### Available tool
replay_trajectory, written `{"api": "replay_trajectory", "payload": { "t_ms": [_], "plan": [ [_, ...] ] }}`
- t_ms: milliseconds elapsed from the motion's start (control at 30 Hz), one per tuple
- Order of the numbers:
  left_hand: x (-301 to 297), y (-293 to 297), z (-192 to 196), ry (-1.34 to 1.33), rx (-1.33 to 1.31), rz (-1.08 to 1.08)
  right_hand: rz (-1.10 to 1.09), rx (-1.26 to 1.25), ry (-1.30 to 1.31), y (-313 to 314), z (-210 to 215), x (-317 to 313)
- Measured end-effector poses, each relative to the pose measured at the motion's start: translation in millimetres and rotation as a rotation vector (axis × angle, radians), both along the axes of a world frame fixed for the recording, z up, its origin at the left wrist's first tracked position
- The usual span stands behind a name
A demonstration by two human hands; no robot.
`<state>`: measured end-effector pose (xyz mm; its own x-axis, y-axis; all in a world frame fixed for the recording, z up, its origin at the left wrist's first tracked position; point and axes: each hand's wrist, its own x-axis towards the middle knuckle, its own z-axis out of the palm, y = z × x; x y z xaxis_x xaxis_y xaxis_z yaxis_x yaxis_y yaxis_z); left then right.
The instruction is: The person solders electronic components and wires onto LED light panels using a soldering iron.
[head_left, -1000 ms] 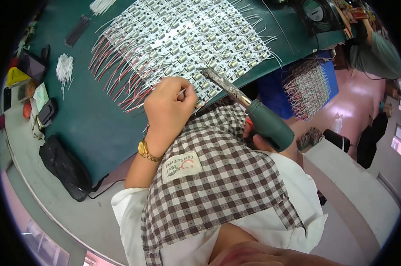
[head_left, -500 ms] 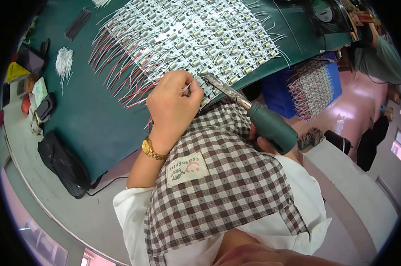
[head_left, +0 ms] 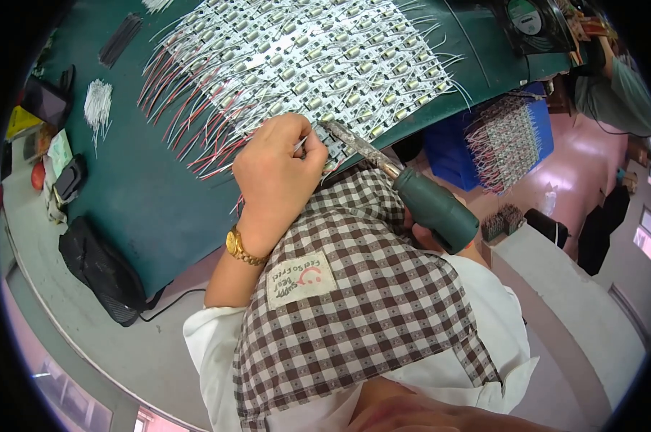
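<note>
A panel of white circuit boards (head_left: 325, 61) lies on the green table, with rows of small cylindrical parts and red and white wires along its left edge. My left hand (head_left: 278, 169) rests at the panel's near edge, thumb and forefinger pinched on a thin white wire. In my right hand (head_left: 425, 234), mostly hidden behind the handle, is a soldering iron (head_left: 437, 209) with a thick green handle. Its dark, crusted tip reaches the boards just right of my left fingertips. Whether the tip touches a joint is hard to make out.
Bundles of white wires (head_left: 97, 104) and black wires (head_left: 121, 39) lie on the table's left. A black mesh bag (head_left: 102, 266) sits at its left edge. A black fan (head_left: 530, 21) stands far right. Below, a blue bin (head_left: 448, 151) bears another wired panel (head_left: 509, 144). Another person's arm (head_left: 613, 93) shows at right.
The whole view has shifted slightly. My left hand keeps its pinch, and the soldering iron stays at the boards beside it, with hardly any movement.
</note>
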<state>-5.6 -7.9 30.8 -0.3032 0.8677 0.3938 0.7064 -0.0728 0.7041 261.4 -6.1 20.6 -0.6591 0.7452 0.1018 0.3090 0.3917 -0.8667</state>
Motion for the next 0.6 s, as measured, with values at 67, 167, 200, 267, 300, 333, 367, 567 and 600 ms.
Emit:
{"api": "replay_trajectory", "payload": {
  "t_ms": [67, 167, 200, 267, 300, 333, 367, 567, 600],
  "plan": [
    [-1.4, 2.3, 0.5, 0.016, -0.014, -0.006, -0.049, -0.048, -0.016, -2.3, 7.0, -1.1],
    [-0.9, 2.0, 3.9, 0.033, -0.060, -0.003, -0.107, -0.126, -0.015, -5.2, 14.1, -2.2],
    [-0.7, 1.4, 4.7, 0.016, -0.087, -0.007, -0.105, -0.126, -0.014, -6.5, 15.5, -2.3],
    [-0.3, 1.8, 6.5, 0.006, -0.092, -0.008, -0.126, -0.149, 0.081, -9.2, 17.5, -0.3],
    [0.0, 2.2, 7.2, -0.004, -0.097, -0.011, -0.138, -0.160, 0.130, -10.2, 18.4, 1.1],
    [0.0, 2.5, 7.3, -0.001, -0.096, -0.013, -0.150, -0.171, 0.179, -10.9, 19.7, 2.1],
    [-2.9, -0.1, 6.8, -0.011, -0.106, 0.001, -0.152, -0.184, 0.222, -10.5, 22.7, -0.1],
    [-4.1, -1.7, 3.8, 0.006, -0.143, -0.046, -0.150, -0.228, 0.229, -8.1, 34.9, -4.8],
    [-5.8, -2.8, 4.4, 0.011, -0.167, -0.080, -0.181, -0.272, 0.268, -11.0, 31.9, -4.8]
  ]
}}
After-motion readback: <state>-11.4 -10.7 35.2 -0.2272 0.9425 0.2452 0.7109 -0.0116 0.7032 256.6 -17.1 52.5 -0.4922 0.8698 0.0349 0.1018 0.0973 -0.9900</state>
